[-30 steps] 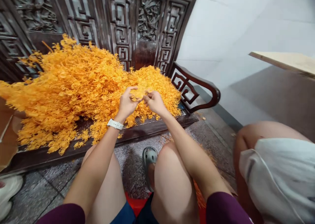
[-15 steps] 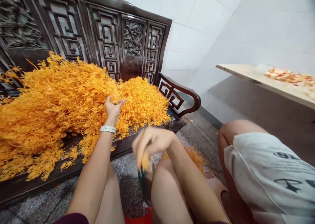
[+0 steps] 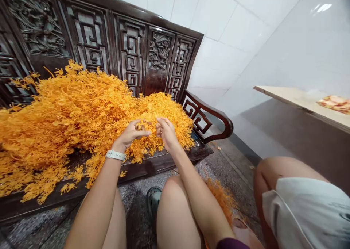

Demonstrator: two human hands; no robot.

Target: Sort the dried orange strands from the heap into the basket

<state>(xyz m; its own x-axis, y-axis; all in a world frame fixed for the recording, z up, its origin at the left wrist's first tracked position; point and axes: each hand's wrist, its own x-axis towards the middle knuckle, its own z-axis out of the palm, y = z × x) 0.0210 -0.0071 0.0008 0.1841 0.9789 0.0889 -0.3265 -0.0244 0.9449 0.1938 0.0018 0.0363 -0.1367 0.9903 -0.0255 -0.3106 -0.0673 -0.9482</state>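
Observation:
Orange plastic-like sprigs form a large tangled pile (image 3: 90, 110) on the dark wooden bench. At the pile's right part, my left hand (image 3: 132, 133), with a pale watch on its wrist, has its thumb apart from the fingers; orange pieces show at its fingertips. Just to its right is my right hand (image 3: 165, 131), its thumb and fingers pinched together in front of the orange pile. Whatever it pinches blends in with the orange behind it. A small gap separates the two hands.
The carved bench (image 3: 160, 84) has a curved armrest (image 3: 225, 126) at its right end. More orange pieces (image 3: 221, 198) lie low on the right. Another person's knee and pale clothing (image 3: 306, 201) are at the right, below a wooden board (image 3: 290, 97).
My right hand has moved from above my knee up to the pile beside my left hand. My left hand has shifted slightly down and right. The camera view has turned a little left.

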